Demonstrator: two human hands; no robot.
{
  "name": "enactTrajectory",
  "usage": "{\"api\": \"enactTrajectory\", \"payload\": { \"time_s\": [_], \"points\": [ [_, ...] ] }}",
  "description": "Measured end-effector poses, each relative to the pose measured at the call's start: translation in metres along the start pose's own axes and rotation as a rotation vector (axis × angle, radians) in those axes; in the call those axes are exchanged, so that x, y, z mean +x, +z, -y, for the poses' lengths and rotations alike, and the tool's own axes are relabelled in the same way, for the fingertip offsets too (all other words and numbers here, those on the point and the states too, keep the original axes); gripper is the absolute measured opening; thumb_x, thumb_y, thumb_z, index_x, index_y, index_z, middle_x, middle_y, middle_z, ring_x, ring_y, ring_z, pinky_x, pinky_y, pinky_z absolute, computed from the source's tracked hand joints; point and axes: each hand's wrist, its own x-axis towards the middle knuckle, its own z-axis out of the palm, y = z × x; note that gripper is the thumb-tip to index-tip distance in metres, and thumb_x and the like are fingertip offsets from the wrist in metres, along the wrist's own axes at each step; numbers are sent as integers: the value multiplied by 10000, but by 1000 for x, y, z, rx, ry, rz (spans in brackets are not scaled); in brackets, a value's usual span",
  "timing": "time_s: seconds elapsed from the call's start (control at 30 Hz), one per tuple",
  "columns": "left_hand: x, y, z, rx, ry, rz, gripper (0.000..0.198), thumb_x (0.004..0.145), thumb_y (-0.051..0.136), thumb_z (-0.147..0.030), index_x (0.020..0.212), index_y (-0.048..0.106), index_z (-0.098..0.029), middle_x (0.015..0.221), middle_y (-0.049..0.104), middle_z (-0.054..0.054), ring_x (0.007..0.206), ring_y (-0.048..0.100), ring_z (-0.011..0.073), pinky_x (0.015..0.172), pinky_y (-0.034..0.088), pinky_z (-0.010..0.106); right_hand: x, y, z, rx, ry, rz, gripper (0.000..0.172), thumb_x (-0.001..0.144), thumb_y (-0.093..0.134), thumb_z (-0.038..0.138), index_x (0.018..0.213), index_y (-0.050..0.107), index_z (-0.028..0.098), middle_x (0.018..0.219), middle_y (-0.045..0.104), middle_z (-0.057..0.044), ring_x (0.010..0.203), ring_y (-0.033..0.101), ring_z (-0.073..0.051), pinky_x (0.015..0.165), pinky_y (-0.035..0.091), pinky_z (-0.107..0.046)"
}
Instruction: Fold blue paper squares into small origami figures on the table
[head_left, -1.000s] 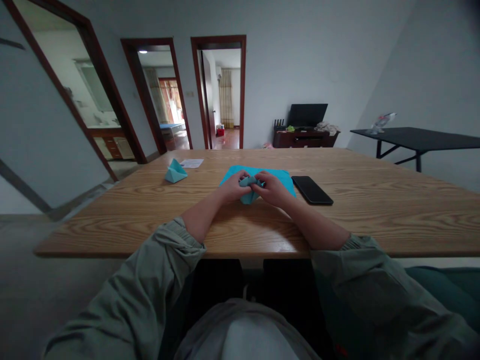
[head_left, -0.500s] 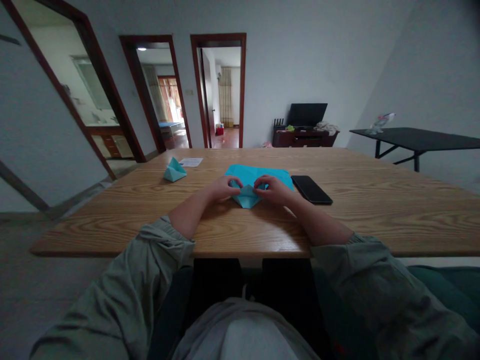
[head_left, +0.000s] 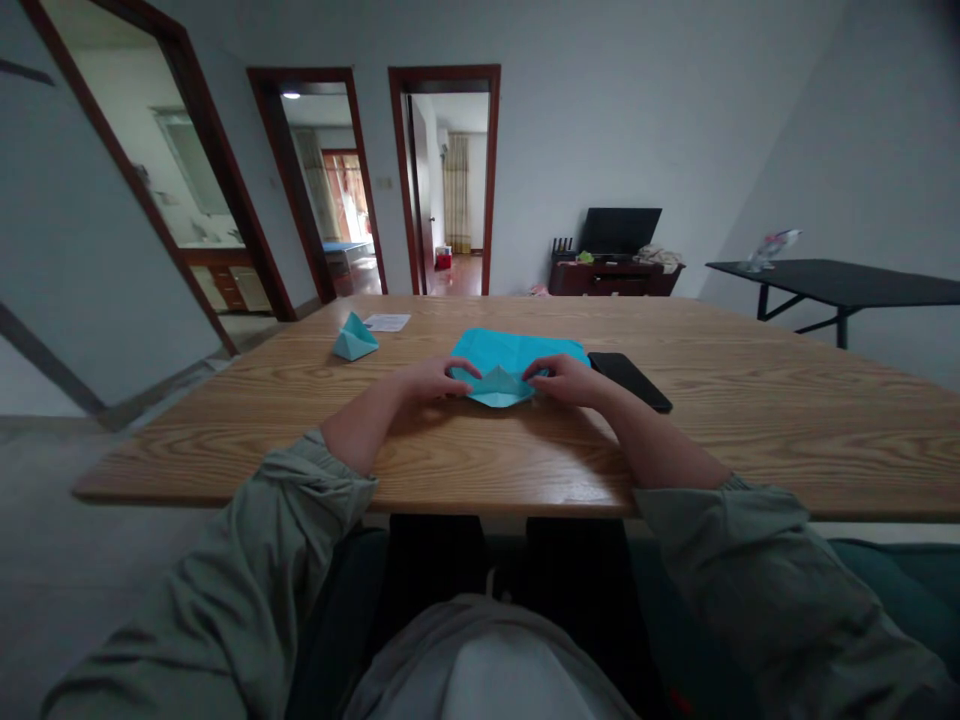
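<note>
A piece of folded light-blue paper [head_left: 501, 386] with a small peak in its middle lies low over the table in front of me. My left hand [head_left: 439, 379] pinches its left side between thumb and fingers. At its right side my right hand [head_left: 562, 380] grips it the same way, fingertips partly hidden. Just behind spreads a brighter blue sheet of paper [head_left: 510, 345], creased and nearly flat. Whether the folded part joins this sheet, I cannot tell. Off to the left stands a folded blue paper shape [head_left: 355, 338] with a pointed top.
A black phone-like slab [head_left: 628, 380] lies right of the sheet, close to my right forearm. Behind the paper shape is a white printed slip [head_left: 387, 322]. All rest on a wooden table [head_left: 750, 420]. A black table [head_left: 847, 280] stands beyond, at the right.
Both hands have moved apart, toward the paper's left and right sides. The folded paper looks wider and flatter at its lower edge. The view has shifted slightly.
</note>
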Motion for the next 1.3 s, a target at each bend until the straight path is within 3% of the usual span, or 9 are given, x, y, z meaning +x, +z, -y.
{"api": "enactTrajectory", "payload": {
  "time_s": [0.3, 0.4, 0.6, 0.7, 0.87, 0.97, 1.07, 1.2, 1.3],
  "points": [
    [1, 0, -3, 112, 12, -45, 511, 739, 640, -444, 1200, 592, -227, 676, 562, -4, 604, 513, 124, 579, 395, 231, 0, 3, 7, -26, 38, 49, 354, 778, 519, 243, 1084, 697, 232, 505, 481, 36, 448, 369, -98, 476, 305, -244],
    [-1, -1, -6, 123, -5, -44, 488, 735, 643, -450, 1171, 603, -234, 689, 568, -8, 617, 520, 126, 589, 394, 230, 0, 3, 6, -48, -2, 60, 347, 769, 508, 220, 1049, 711, 257, 560, 558, 21, 493, 445, -123, 531, 369, -263],
    [-4, -3, -7, 154, 2, -23, 517, 695, 669, -522, 1128, 622, -243, 761, 605, -3, 686, 549, 135, 628, 396, 223, 2, 2, 1, -40, -107, 48, 287, 748, 529, 173, 918, 748, 249, 790, 696, -20, 780, 604, -212, 759, 456, -328],
    [-4, -3, -5, 162, -8, -9, 584, 616, 726, -538, 1103, 626, -233, 726, 599, -12, 664, 548, 135, 601, 385, 219, 3, 4, -3, -9, -106, 14, 261, 757, 537, 181, 889, 750, 253, 789, 698, -18, 786, 609, -211, 774, 464, -330],
    [-2, -5, -1, 187, 42, -37, 399, 637, 704, -498, 884, 671, -187, 633, 558, -25, 590, 498, 114, 545, 347, 211, 9, 6, -6, 133, -82, -71, 270, 811, 540, 286, 1019, 707, 241, 797, 685, -20, 707, 589, -167, 702, 482, -309],
    [-1, -13, 6, 192, 86, -160, 340, 676, 673, -462, 860, 670, -176, 631, 564, -21, 595, 495, 117, 548, 345, 218, 14, 4, -10, 214, -87, -244, 307, 812, 557, 309, 1083, 660, 210, 976, 683, -45, 786, 596, -154, 751, 482, -294],
    [-3, -27, 21, 266, 51, -403, 292, 731, 626, -424, 854, 658, -161, 688, 600, 4, 639, 513, 131, 578, 355, 233, 16, 2, -14, 159, -30, -330, 302, 800, 569, 275, 1080, 643, 189, 1057, 669, -64, 817, 600, -150, 763, 478, -271],
    [-9, -50, 49, 451, -83, -683, 254, 763, 605, -383, 886, 638, -164, 785, 623, 31, 698, 507, 141, 637, 352, 253, 14, 4, -15, -26, 44, -258, 302, 774, 587, 248, 1063, 646, 184, 1058, 675, -58, 821, 606, -160, 741, 470, -257],
    [-13, -62, 68, 462, -240, -740, 252, 757, 615, -390, 880, 614, -170, 828, 615, 48, 724, 499, 157, 641, 336, 266, 12, 7, -14, -144, 48, -182, 299, 768, 599, 261, 1054, 655, 196, 1052, 676, -56, 872, 609, -181, 753, 460, -265]
  ]
}}
